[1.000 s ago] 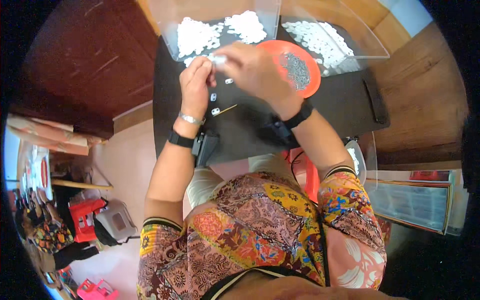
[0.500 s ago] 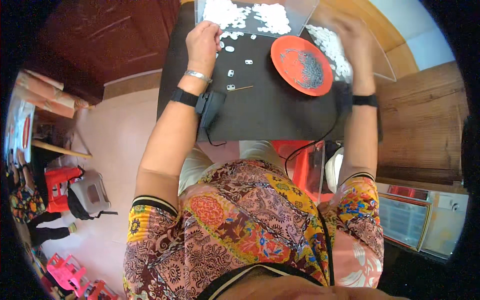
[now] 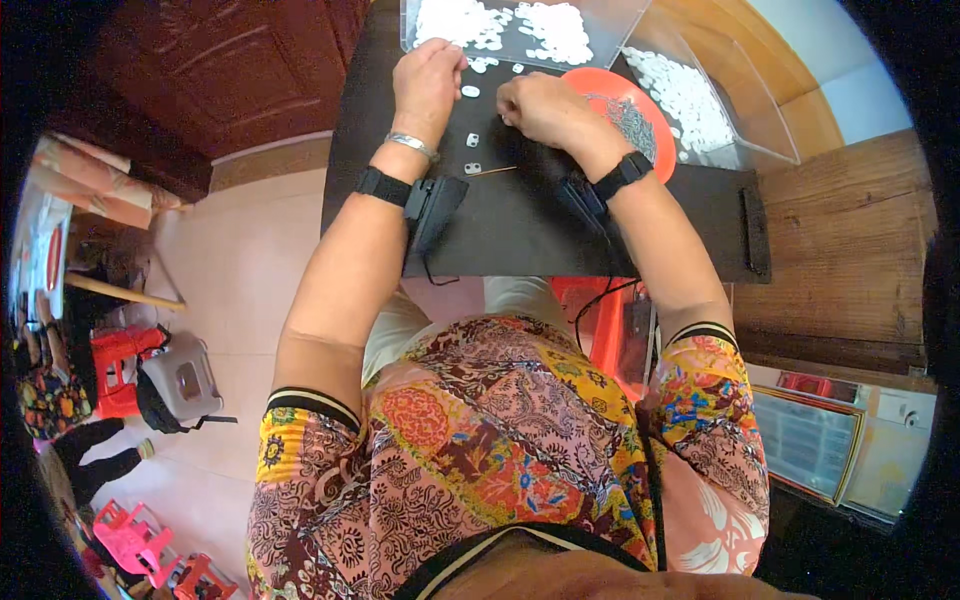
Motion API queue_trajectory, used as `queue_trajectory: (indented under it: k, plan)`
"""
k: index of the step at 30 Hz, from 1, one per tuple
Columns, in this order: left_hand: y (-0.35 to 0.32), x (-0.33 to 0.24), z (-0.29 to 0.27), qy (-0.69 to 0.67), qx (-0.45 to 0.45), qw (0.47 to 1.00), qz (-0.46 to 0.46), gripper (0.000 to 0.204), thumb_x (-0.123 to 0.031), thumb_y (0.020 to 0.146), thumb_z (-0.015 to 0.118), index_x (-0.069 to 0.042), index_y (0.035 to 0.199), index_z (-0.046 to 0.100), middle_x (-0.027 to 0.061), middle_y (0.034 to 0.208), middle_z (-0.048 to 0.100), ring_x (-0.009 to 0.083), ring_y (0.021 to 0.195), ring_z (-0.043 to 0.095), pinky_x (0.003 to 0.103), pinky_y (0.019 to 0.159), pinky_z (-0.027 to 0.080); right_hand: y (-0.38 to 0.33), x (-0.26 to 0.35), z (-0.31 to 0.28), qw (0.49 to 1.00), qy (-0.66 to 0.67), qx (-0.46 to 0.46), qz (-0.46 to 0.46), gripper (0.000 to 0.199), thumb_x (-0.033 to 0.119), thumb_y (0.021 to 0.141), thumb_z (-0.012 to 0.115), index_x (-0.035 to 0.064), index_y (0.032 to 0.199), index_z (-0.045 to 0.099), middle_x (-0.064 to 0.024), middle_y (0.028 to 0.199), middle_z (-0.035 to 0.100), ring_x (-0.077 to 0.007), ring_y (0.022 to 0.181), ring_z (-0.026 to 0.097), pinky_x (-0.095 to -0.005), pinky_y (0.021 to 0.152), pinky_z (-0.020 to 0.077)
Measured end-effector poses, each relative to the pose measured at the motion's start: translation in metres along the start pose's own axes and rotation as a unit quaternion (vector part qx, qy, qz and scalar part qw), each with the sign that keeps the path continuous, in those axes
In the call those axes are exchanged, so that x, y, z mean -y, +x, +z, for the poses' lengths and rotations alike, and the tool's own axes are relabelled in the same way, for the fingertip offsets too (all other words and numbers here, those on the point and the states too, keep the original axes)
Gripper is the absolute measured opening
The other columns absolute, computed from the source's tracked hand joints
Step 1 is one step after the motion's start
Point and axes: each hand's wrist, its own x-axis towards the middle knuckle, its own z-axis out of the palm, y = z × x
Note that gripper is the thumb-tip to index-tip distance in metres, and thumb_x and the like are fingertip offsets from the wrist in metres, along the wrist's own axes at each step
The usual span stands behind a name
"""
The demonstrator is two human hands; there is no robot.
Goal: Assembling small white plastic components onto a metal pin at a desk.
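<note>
Left-hand grip [image 3: 427,82] and right-hand grip [image 3: 550,112], seen from above: in both, the fingers are curled inward at the far side of the dark surface [image 3: 520,235]; whether either holds a small piece cannot be told, since the fingertips are largely hidden. The left lies just in front of a clear plastic tray [image 3: 520,58] containing two heaps of small white plastic pieces [image 3: 557,35]. The right is held beside an orange-red plate [image 3: 660,165], its wrist overlapping the plate's left edge in this view; the plate contains loose, slender grey metal pins [image 3: 632,125], massed toward its right half. Farther right, a second clear container [image 3: 770,148] holds a broad spread of similar white pieces, although its near edge is hard to trace. Between the hands and the near edge of the surface, separate white pieces are set out, two of them showing paired dark openings: an upper two-holed piece [image 3: 472,140] and a lower two-holed piece [image 3: 473,168], the latter near one end of a thin tan stick [image 3: 495,171]. Printed matter: a white motif [image 3: 718,545] on the pink panel of the patterned shirt [image 3: 500,430]. Surroundings: a black bar [image 3: 752,235] along the right side of the surface; a wooden panel [image 3: 845,240] beyond it; a dark red-brown panelled door [image 3: 220,80] at upper left; a pale pink tiled floor [image 3: 240,270], with a pink plastic stool [image 3: 135,540] at lower left.
</note>
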Motion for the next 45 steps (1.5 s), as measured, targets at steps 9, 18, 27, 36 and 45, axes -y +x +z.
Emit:
queue_trajectory:
  k: [9, 18, 27, 36, 45]
  plan:
    - [0.002, 0.008, 0.001, -0.029, 0.017, 0.999, -0.015, 0.023, -0.015, 0.083, 0.051, -0.003, 0.064, 0.057, 0.0003, 0.053, 0.050, 0.0089, 0.045, 0.046, 0.024, 0.043, 0.038, -0.002, 0.000, 0.003, 0.998, 0.061, 0.001, 0.004, 0.010, 0.011, 0.074, 0.058, 0.0046, 0.082, 0.060, -0.0134, 0.073, 0.061, -0.0294, 0.068, 0.060, -0.0384, 0.062, 0.0466]
    - [-0.011, 0.005, 0.015, -0.009, 0.133, 0.988, -0.078, 0.015, -0.016, 0.088, 0.049, -0.004, 0.081, 0.056, 0.0021, 0.062, 0.054, 0.0088, 0.049, 0.047, 0.022, 0.046, 0.037, 0.002, 0.009, 0.002, 0.794, 0.538, -0.259, 0.112, 0.012, 0.008, 0.082, 0.063, -0.0006, 0.089, 0.062, -0.0042, 0.084, 0.065, -0.0086, 0.076, 0.059, -0.0220, 0.070, 0.0479]
    - [-0.010, 0.000, 0.007, -0.005, 0.141, 0.988, -0.066, 0.015, -0.013, 0.087, 0.048, -0.006, 0.075, 0.053, 0.0000, 0.058, 0.050, 0.0080, 0.046, 0.044, 0.021, 0.042, 0.035, -0.006, 0.011, 0.004, 0.797, 0.550, -0.234, 0.085, 0.010, 0.007, 0.080, 0.065, 0.0012, 0.087, 0.061, -0.0033, 0.080, 0.064, -0.0061, 0.072, 0.057, -0.0199, 0.064, 0.0453]
    - [-0.009, 0.002, 0.011, 0.011, 0.198, 0.979, -0.045, 0.011, -0.014, 0.088, 0.050, -0.007, 0.080, 0.052, -0.0004, 0.063, 0.052, 0.0069, 0.050, 0.045, 0.020, 0.047, 0.036, -0.010, 0.004, 0.010, 0.727, 0.645, -0.228, 0.066, 0.011, 0.007, 0.080, 0.065, 0.0003, 0.087, 0.061, -0.0027, 0.077, 0.063, -0.0073, 0.070, 0.057, -0.0209, 0.063, 0.0451]
    - [-0.006, 0.001, 0.006, 0.042, 0.148, 0.987, -0.050, 0.012, -0.014, 0.088, 0.049, -0.007, 0.080, 0.053, -0.0002, 0.061, 0.050, 0.0089, 0.051, 0.045, 0.021, 0.048, 0.035, -0.057, -0.062, -0.063, 0.974, 0.106, -0.165, 0.114, 0.015, 0.018, 0.078, 0.064, 0.0048, 0.083, 0.067, -0.0084, 0.076, 0.063, -0.0191, 0.068, 0.060, -0.0299, 0.064, 0.0467]
